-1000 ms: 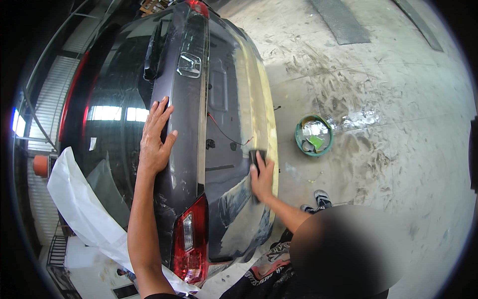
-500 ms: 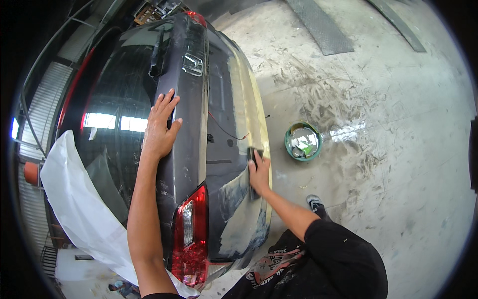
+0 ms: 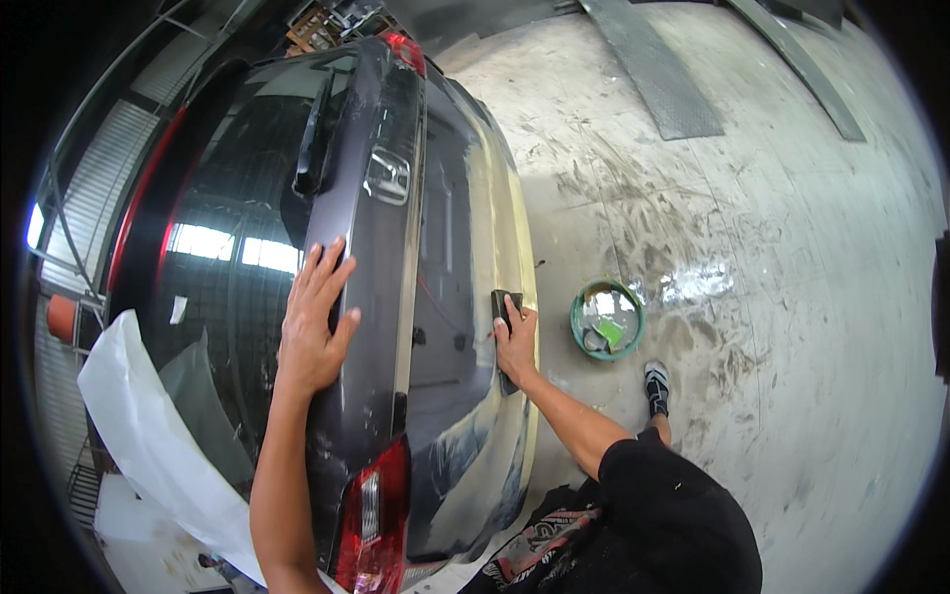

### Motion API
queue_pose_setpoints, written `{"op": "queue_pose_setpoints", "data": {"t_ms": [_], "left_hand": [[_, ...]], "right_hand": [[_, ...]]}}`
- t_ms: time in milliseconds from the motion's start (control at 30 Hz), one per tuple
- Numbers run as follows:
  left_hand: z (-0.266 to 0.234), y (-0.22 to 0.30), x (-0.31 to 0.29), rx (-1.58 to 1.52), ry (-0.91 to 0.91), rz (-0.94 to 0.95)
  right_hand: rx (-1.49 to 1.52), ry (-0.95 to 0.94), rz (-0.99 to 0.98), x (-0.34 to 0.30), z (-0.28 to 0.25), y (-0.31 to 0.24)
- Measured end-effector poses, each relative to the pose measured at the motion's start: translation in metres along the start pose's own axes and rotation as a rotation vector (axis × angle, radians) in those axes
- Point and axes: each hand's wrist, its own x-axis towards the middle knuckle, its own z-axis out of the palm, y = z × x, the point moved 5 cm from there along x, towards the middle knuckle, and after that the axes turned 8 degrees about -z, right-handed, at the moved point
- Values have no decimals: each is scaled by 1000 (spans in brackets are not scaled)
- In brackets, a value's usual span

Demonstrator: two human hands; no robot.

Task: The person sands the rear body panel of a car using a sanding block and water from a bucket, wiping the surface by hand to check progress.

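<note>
My left hand [image 3: 315, 332] lies flat with fingers spread on the grey tailgate [image 3: 371, 287] of a car, beside the rear window. My right hand [image 3: 516, 342] grips a dark, narrow sanding block [image 3: 506, 301]. It presses the block against the outer edge of the rear bumper [image 3: 435, 386], where a pale yellowish filler strip [image 3: 505, 203] runs lengthwise. Nearer me, the bumper corner has a sanded beige and bluish patch [image 3: 465, 455]. A red tail light [image 3: 371, 530] sits below my left hand. The face of the block against the bumper is hidden.
Right of the bumper, a green bucket [image 3: 641, 322] of water stands on the stained concrete floor [image 3: 792, 327]. My foot [image 3: 656, 386] is near it. White sheeting [image 3: 148, 416] hangs at the left of the car. Metal ramps [image 3: 658, 74] lie at the far right.
My right hand has slid the block along the bumper, away from the near tail light. My left hand stays on the tailgate. The view has shifted, and my foot shows farther right.
</note>
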Motion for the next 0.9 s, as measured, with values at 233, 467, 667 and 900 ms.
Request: {"op": "queue_pose_setpoints", "data": {"t_ms": [233, 467, 667, 900], "left_hand": [[1, -3, 5, 38, -94, -83], [-1, -6, 11, 40, -123, -125], [3, -13, 4, 52, -144, -155], [7, -23, -8, 199, -25, -409]], "right_hand": [[-16, -86, 9, 84, 10, 0], [-84, -75, -113, 213, 29, 18], [65, -176, -23, 223, -21, 68], [-470, -586, 312, 107, -161, 305]]}}
